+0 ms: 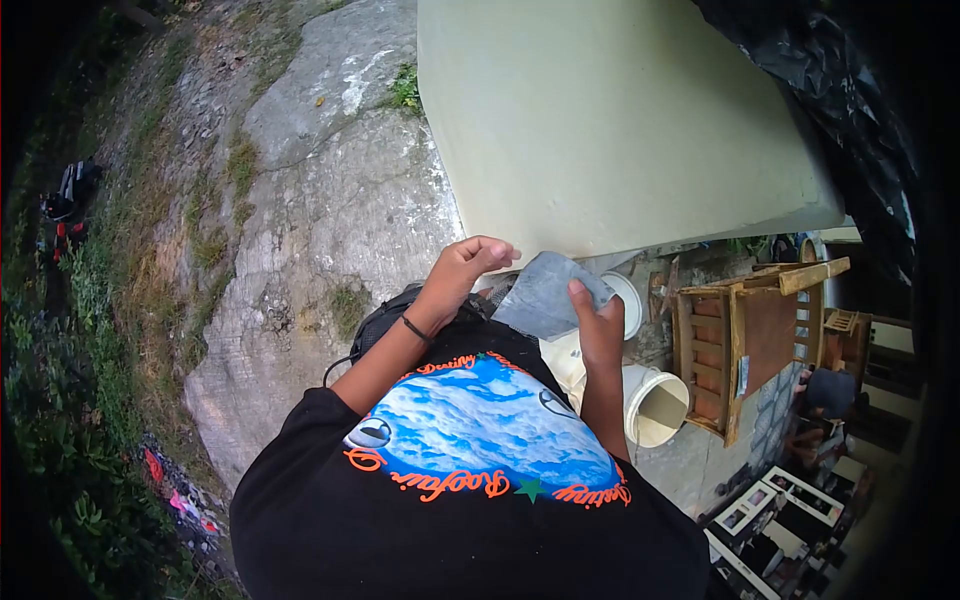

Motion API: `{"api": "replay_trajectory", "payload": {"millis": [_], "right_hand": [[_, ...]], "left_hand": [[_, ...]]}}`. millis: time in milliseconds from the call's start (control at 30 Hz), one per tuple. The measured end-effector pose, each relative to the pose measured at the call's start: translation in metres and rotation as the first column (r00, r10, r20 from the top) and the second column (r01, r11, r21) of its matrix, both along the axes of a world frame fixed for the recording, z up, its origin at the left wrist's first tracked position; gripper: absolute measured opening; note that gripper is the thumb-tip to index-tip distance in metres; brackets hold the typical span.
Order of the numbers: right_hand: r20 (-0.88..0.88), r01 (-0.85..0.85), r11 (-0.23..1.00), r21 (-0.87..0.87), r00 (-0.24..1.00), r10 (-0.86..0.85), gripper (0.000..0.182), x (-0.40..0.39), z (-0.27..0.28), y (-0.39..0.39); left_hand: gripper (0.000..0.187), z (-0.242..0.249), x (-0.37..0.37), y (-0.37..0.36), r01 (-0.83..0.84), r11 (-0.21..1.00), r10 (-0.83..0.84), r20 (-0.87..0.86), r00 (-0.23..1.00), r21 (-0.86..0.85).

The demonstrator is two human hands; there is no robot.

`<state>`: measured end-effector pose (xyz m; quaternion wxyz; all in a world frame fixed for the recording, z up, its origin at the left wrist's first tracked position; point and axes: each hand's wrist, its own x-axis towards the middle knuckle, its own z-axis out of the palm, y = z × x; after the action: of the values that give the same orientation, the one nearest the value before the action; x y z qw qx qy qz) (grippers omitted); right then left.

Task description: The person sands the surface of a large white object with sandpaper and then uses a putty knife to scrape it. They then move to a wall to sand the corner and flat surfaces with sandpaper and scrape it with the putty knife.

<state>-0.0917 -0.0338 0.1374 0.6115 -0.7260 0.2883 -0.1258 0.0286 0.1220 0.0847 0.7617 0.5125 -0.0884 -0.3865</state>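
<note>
My right hand (600, 320) grips a grey sheet (545, 298) by its right edge, with the thumb on top. The sheet looks thin and slightly curved. My left hand (474, 268) is just left of the sheet, its fingers curled together near the thumb; whether something small is between them cannot be made out. Both hands are close to the lower edge of a large pale green panel (620, 120). A dark band circles the left wrist.
White buckets (657, 408) lie by my right forearm. A wooden frame (735, 350) stands to the right, with a person (805, 440) beyond it. Black plastic (820, 90) hangs at the upper right. Cracked concrete (330, 200) and plants (80, 400) are on the left.
</note>
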Motion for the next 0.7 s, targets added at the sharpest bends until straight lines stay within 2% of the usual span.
{"api": "replay_trajectory", "payload": {"millis": [33, 100, 133, 167, 233, 267, 300, 333, 367, 400, 433, 467, 533, 567, 600, 633, 667, 700], "right_hand": [[0.027, -0.065, 0.998, -0.003, 0.998, 0.065, 0.027, 0.006, 0.005, 0.004], [0.078, -0.078, 0.997, 0.006, 0.994, 0.077, 0.026, 0.017, 0.012, 0.01], [0.065, -0.093, 0.996, 0.008, 0.994, 0.092, 0.026, 0.021, 0.015, 0.012], [0.052, -0.106, 0.994, 0.013, 0.993, 0.105, 0.025, 0.023, 0.017, 0.013], [0.013, -0.105, 0.994, 0.004, 0.994, 0.105, 0.025, 0.023, 0.022, 0.006], [0.105, -0.04, 0.991, -0.13, 0.993, 0.054, 0.023, 0.023, 0.03, 0.002], [0.202, 0.04, 0.966, -0.254, 0.979, 0.013, 0.022, 0.022, 0.04, -0.002], [0.308, 0.2, 0.945, -0.259, 0.944, -0.115, 0.021, 0.019, 0.051, -0.009], [0.409, 0.356, 0.902, -0.245, 0.881, -0.236, 0.022, 0.014, 0.063, -0.016], [0.502, 0.495, 0.835, -0.24, 0.8, -0.329, 0.023, 0.015, 0.075, -0.024], [0.591, 0.625, 0.75, -0.216, 0.695, -0.409, 0.027, 0.021, 0.083, -0.034], [0.623, 0.66, 0.714, -0.236, 0.666, -0.41, 0.033, 0.028, 0.086, -0.047], [0.663, 0.716, 0.659, -0.233, 0.612, -0.431, 0.04, 0.049, 0.084, -0.065], [0.666, 0.727, 0.674, -0.131, 0.568, -0.483, 0.041, 0.061, 0.081, -0.071], [0.666, 0.731, 0.682, -0.026, 0.522, -0.533, 0.043, 0.071, 0.078, -0.071], [0.692, 0.721, 0.691, 0.045, 0.476, -0.542, 0.05, 0.085, 0.081, -0.061], [0.726, 0.703, 0.707, 0.076, 0.447, -0.523, 0.05, 0.087, 0.077, -0.063], [0.761, 0.683, 0.723, 0.105, 0.413, -0.5, 0.051, 0.09, 0.074, -0.065]], "left_hand": [[0.038, 0.013, -0.003, 0.001, 0.004, 1.0, -0.004, 0.003, 1.0, -0.005], [0.037, 0.026, -0.006, 0.001, 0.179, 0.961, -0.183, 0.001, 0.983, -0.211], [0.034, 0.019, -0.005, 0.004, 0.327, 0.944, -0.324, 0.069, 0.943, -0.033], [0.034, 0.019, -0.003, 0.005, 0.341, 0.94, -0.338, 0.074, 0.938, -0.029], [0.032, 0.019, 0.002, 0.005, 0.429, 0.889, -0.444, 0.071, 0.893, 0.158], [0.031, 0.015, 0.001, 0.005, 0.29, 0.95, -0.301, 0.092, 0.949, 0.12], [0.031, 0.01, 0.006, 0.005, 0.302, 0.945, -0.315, 0.102, 0.943, 0.127], [0.03, 0.006, 0.013, 0.006, 0.052, 0.994, -0.059, 0.063, 0.996, 0.095], [0.029, 0.002, 0.017, 0.007, -0.202, 0.977, 0.201, 0.016, 0.979, 0.074], [0.029, -0.001, 0.023, 0.004, -0.187, 0.979, 0.185, 0.029, 0.982, 0.078], [0.029, -0.004, 0.031, 0.0, -0.363, 0.926, 0.357, 0.074, 0.931, 0.104], [0.029, -0.01, 0.037, -0.006, -0.526, 0.842, 0.514, 0.124, 0.849, 0.117], [0.03, -0.054, 0.042, -0.025, -0.328, 0.891, 0.286, 0.175, 0.942, 0.314], [0.031, -0.04, 0.027, -0.051, -0.32, 0.926, 0.295, 0.146, 0.944, 0.199], [0.033, -0.037, 0.018, -0.064, -0.192, 0.953, 0.138, 0.229, 0.964, 0.235], [0.037, 0.011, -0.012, -0.081, -0.168, 0.93, 0.03, 0.39, 0.92, 0.326], [0.038, 0.037, -0.017, -0.086, -0.149, 0.985, 0.067, 0.607, 0.792, 0.085], [0.051, 0.063, -0.022, -0.091, -0.048, 0.986, 0.154, 0.76, 0.632, -0.16]]}}
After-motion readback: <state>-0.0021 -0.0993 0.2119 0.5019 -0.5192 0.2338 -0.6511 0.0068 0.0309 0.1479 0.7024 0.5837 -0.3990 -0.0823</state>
